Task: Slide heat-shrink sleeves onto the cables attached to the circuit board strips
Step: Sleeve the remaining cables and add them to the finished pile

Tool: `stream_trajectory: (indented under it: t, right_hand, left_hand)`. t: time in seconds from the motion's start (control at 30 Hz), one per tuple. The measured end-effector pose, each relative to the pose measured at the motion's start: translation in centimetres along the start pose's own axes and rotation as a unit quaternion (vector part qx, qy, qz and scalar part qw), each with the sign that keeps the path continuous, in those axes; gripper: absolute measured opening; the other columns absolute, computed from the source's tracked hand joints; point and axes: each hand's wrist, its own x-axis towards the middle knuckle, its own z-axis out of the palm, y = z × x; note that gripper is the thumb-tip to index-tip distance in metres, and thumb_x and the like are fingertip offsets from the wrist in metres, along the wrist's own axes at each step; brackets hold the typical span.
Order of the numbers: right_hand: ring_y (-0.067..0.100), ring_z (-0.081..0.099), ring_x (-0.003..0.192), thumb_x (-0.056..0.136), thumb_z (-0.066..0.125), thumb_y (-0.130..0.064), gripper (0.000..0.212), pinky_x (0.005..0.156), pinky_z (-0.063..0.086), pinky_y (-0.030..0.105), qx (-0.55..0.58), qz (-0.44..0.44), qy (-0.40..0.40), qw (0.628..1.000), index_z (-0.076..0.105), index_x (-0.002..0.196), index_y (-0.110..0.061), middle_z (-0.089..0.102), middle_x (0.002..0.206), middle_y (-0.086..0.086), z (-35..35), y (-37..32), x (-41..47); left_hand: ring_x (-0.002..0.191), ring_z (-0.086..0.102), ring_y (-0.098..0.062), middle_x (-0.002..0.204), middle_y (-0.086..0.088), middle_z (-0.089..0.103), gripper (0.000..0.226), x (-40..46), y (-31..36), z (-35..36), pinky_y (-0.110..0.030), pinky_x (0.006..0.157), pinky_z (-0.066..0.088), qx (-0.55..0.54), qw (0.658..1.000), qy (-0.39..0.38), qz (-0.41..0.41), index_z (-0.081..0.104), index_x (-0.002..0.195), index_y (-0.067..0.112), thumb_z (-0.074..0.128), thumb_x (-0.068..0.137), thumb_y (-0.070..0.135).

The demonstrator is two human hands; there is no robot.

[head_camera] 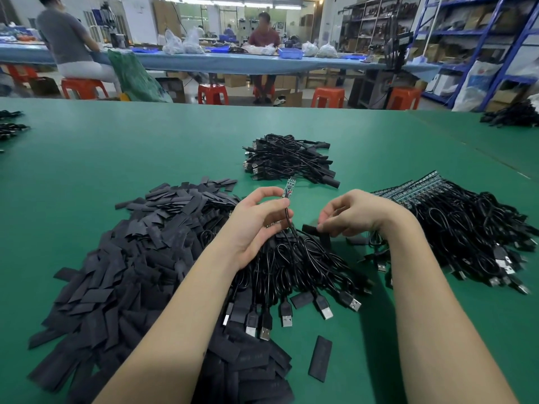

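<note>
Black cable [288,220] pinched in left hand [256,223], circuit board strip [288,189] upright above fingers; right hand [355,214] pinches flat black sleeve [313,230] just beside cable; both over cable bundle [306,266]; sleeve pile [140,258] left, board stack [455,217] right; bare green desk [145,147] beyond

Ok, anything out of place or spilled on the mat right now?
Only strays: one heat-shrink sleeve lies alone on the green mat, near the right forearm and apart from the sleeve pile; another sits among the USB plugs. Nothing looks damaged.
</note>
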Motion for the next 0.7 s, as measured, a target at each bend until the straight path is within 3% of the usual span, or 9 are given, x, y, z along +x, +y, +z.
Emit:
stream_trajectory:
  t: [0.17,0.3,0.37,0.53,0.7]
  right_hand:
    - [0.003,0.066,0.06,0.083,0.081,-0.015,0.007,0.051,0.048,0.012,0.068,-0.024,0.039,0.997,0.074,0.083,-0.015,0.074,0.075,0.001,0.4,0.0,0.0]
    - [0.007,0.068,0.067,0.085,0.079,-0.016,0.007,0.055,0.051,0.014,0.306,-0.082,0.097,0.943,0.075,0.088,-0.02,0.073,0.079,-0.003,1.4,-1.0,0.4]
    - [0.011,0.069,0.067,0.088,0.075,-0.012,0.007,0.056,0.052,0.016,0.411,-0.091,0.081,0.904,0.075,0.092,-0.018,0.074,0.079,-0.002,2.4,-1.7,0.9]
    - [0.012,0.067,0.07,0.09,0.072,-0.016,0.012,0.062,0.054,0.016,0.532,-0.111,0.005,0.839,0.075,0.101,-0.011,0.072,0.088,0.005,4.2,-2.8,1.7]
    - [0.015,0.071,0.085,0.081,0.074,-0.011,0.025,0.075,0.057,0.019,0.566,-0.152,-0.059,0.808,0.074,0.106,-0.015,0.071,0.095,0.004,4.1,-1.8,1.6]
  left_hand:
    - [0.069,0.068,-0.014,0.081,-0.001,0.068,0.015,0.1,-0.1,0.0,-0.027,0.07,0.058,-0.004,1.0,-0.004,0.0,0.066,0.096,0.014,0.065,0.092,-0.001]
    - [0.069,0.067,-0.014,0.083,-0.002,0.068,0.014,0.1,-0.1,0.0,-0.026,0.07,0.058,-0.007,1.0,-0.009,-0.001,0.066,0.095,0.014,0.065,0.093,0.0]
    - [0.069,0.067,-0.014,0.082,-0.002,0.068,0.014,0.1,-0.2,0.0,-0.026,0.07,0.058,-0.01,1.0,-0.009,-0.002,0.066,0.096,0.014,0.065,0.093,0.001]
    - [0.07,0.066,-0.014,0.081,-0.001,0.069,0.013,0.0,-0.1,0.0,-0.027,0.072,0.058,-0.018,1.0,-0.018,0.001,0.065,0.098,0.013,0.064,0.093,0.001]
    - [0.07,0.066,-0.013,0.083,0.001,0.072,0.012,0.0,-0.1,-0.1,-0.027,0.075,0.057,-0.017,1.0,-0.023,-0.001,0.065,0.103,0.01,0.064,0.094,0.002]
